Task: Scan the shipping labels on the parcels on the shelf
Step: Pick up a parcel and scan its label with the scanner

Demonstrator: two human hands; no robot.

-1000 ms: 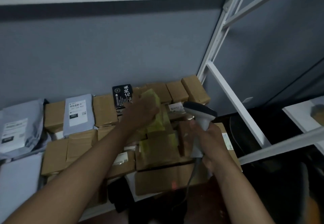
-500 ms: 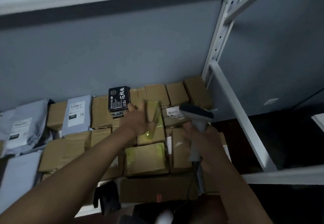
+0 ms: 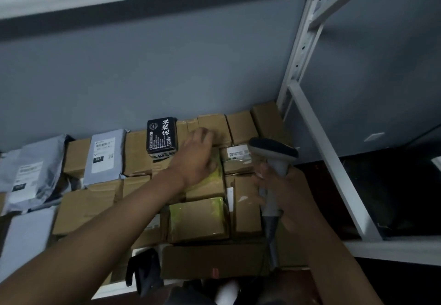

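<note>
Down on the shelf (image 3: pixel 391 251), brown parcels (image 3: pixel 247 205) are lying packed edge to edge in rows, reaching back to the grey wall (image 3: pixel 167 70). The left hand (image 3: pixel 196 159) is reaching in over them, palm down, fingers (image 3: pixel 205 134) spread loosely and resting on a yellow-taped box (image 3: pixel 212 180) and the row behind it; it is pressing rather than gripping, with nothing closed inside it. Just left of that hand a black box (image 3: pixel 162 135) with white lettering is sitting on top of the cartons. Further left, a grey mailer (image 3: pixel 105 154) with a white label marked 231 is leaning against the back row, and a crumpled bag (image 3: pixel 33 171) with its own label is lying beside it.

The right hand (image 3: pixel 279 192) is wrapping tightly around the handle of a scanner (image 3: pixel 274 154), whose dark head is pointing left, toward a small carton carrying a white label (image 3: pixel 237 154) just beside it. Its cable is hanging down past the front edge. Another yellow-taped parcel (image 3: pixel 198 218) is lying nearer, below the left wrist. A white upright (image 3: pixel 298 56) is standing at the right end, with a slanted brace (image 3: pixel 334 161) running down from it. Whether the scanner's trigger is being pressed, I cannot tell.
</note>
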